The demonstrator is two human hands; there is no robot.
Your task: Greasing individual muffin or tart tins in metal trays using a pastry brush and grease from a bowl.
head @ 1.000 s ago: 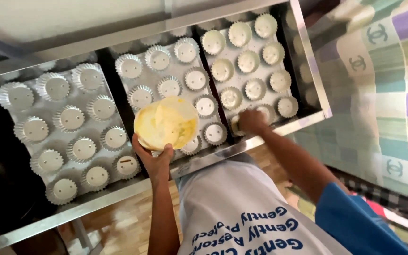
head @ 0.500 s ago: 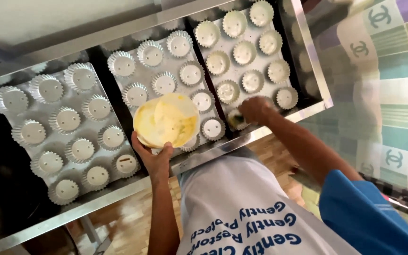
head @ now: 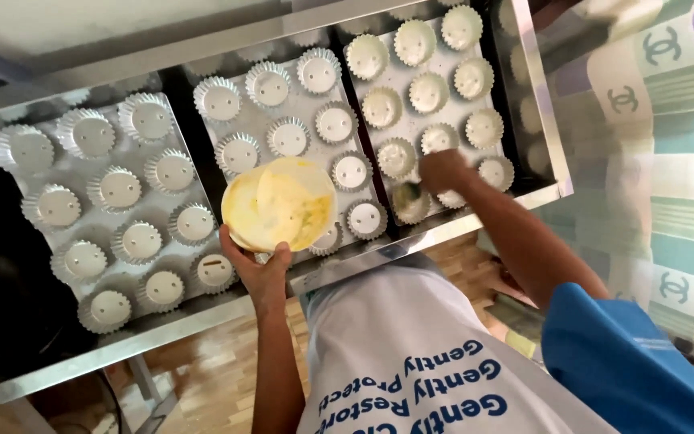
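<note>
Batter bowl, a shallow yellow one smeared inside with pale mix, sat cupped from below in the left hand, whose grip was closed on its near rim, thumb over the edge. Farther left of that grip lay the left tray of fluted paper cups, all apparently unfilled, and directly beyond the bowl was the middle tray, whose cups looked much the same. To the right of the bowl, just across the dark gap between trays, the right hand reached over the right tray, its grip closed on what looked like a spoon, blurred, with the tip down at a near-row cup. So the bowl lay to the left of the spoon hand and slightly nearer the body, close beside it. Most cups beyond that grip appeared to hold pale batter.
</note>
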